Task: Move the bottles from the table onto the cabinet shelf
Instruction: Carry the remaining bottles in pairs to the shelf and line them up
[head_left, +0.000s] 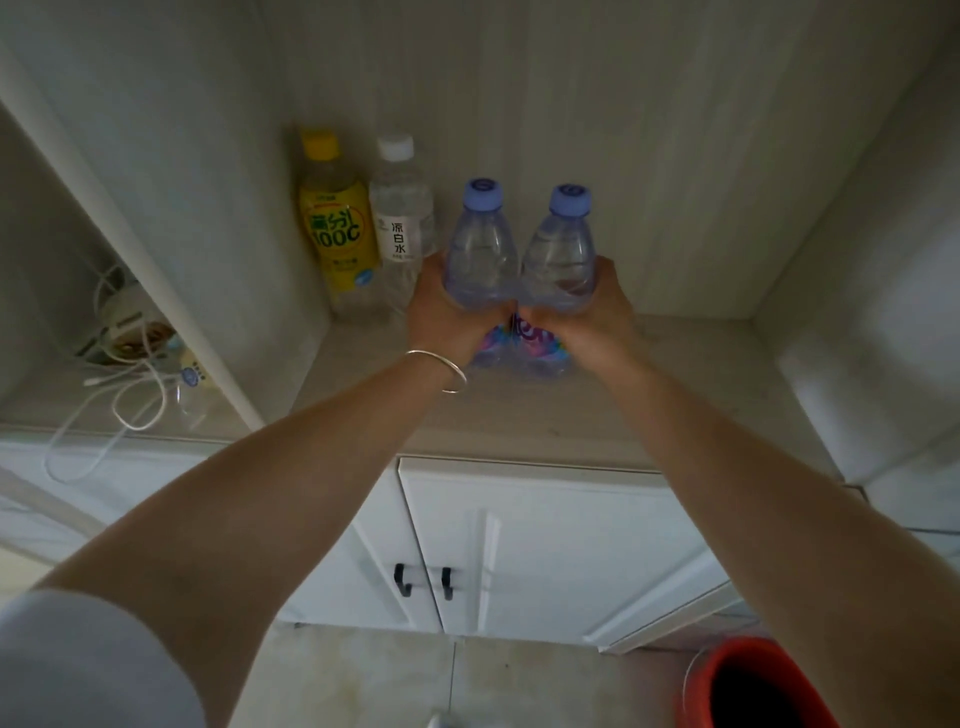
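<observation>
- The fingers of both hands were hidden behind the bottles, and the bottle bases were hard to make out.
- Left hand (441, 312) gripped the left blue-capped bottle (480, 249); right hand (597, 312) gripped the right blue-capped bottle (563, 254), touching, upright.
- Both were at the cabinet shelf (675, 395), beside the clear bottle (400, 218) and the yellow bottle (335, 223).

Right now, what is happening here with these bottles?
A person holds two blue-capped water bottles side by side, the left hand on one and the right hand on the other, over the cabinet shelf. A yellow drink bottle and a white-capped bottle already stand in the shelf's back-left corner.
</observation>
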